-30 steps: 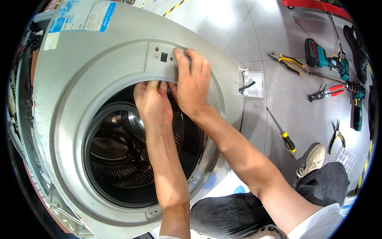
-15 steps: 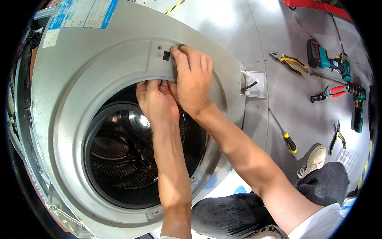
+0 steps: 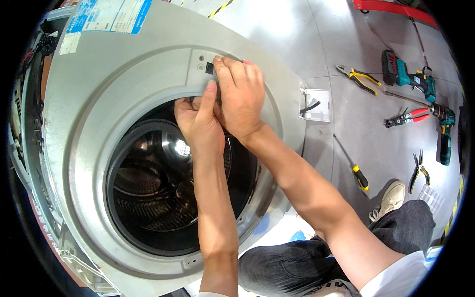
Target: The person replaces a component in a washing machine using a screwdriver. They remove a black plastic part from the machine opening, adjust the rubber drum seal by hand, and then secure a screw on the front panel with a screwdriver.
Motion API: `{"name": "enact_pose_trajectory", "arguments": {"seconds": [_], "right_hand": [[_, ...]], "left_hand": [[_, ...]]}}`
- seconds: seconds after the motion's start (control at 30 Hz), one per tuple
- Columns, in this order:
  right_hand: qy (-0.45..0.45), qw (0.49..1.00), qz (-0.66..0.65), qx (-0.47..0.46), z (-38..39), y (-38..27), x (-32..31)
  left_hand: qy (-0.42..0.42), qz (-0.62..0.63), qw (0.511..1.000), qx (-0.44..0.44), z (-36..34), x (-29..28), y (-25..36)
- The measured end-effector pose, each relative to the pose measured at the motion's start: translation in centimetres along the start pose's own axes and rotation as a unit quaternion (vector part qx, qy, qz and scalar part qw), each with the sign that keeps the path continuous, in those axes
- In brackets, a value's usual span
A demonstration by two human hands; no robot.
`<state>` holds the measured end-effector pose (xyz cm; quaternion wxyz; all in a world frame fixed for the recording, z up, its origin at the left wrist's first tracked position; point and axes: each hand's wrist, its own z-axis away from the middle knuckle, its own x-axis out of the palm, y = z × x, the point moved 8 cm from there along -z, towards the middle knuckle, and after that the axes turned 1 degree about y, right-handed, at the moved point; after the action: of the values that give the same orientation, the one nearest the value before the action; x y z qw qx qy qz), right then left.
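A grey washing machine front panel leans under my hands, its round opening showing the metal drum and the dark rubber door seal. My left hand grips the upper rim of the opening: the thumb lies on the panel's face, and the other fingers go behind the edge. Beside it, my right hand is closed over the same rim, its fingers pressed together on the face just right of the small black latch slot. Its thumb is hidden, as is whatever lies behind the rim.
On the grey floor at right lie yellow-handled pliers, two cordless drills, red-handled pliers, a screwdriver and long-nose pliers. A small white open flap stands out at the panel's right edge. Exposed wiring shows at left.
My left thumb has come up from under the rim onto the panel's face. The panel has shifted slightly right and its tilt has changed a little. My right hand stays nearly in place.
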<state>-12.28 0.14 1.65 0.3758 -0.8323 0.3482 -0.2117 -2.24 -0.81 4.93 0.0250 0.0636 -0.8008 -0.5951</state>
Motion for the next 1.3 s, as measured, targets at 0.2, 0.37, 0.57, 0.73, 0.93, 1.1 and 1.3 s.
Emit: {"name": "enact_pose_trajectory", "arguments": {"seconds": [0.2,0.37,0.57,0.73,0.93,1.1,1.3], "right_hand": [[0.018,1.000,0.010,-0.010,0.0,0.0,0.1],[0.011,1.000,0.018,-0.011,0.1,0.1,0.3],[0.003,1.000,-0.005,-0.009,0.0,0.2,0.3],[-0.012,0.999,-0.041,-0.014,0.2,-0.1,-0.5],[-0.066,0.991,-0.114,0.013,0.8,0.0,-0.4],[-0.108,0.973,-0.192,0.063,1.3,0.6,0.0],[-0.142,0.956,-0.241,0.087,1.4,1.1,0.4]], "left_hand": [[0.026,0.015,1.000,0.008,-0.4,-0.1,-0.2],[0.032,0.037,0.999,0.010,-0.5,-0.2,-0.3],[0.039,0.051,0.998,-0.004,-0.5,-0.5,-0.4],[0.067,0.044,0.997,0.004,-0.6,-0.7,-0.4],[0.056,0.043,0.997,0.006,-0.7,-0.3,-0.2],[0.055,0.047,0.997,-0.005,-0.5,-0.3,-0.3],[0.050,0.053,0.997,0.004,-0.8,-0.4,-0.4]]}}
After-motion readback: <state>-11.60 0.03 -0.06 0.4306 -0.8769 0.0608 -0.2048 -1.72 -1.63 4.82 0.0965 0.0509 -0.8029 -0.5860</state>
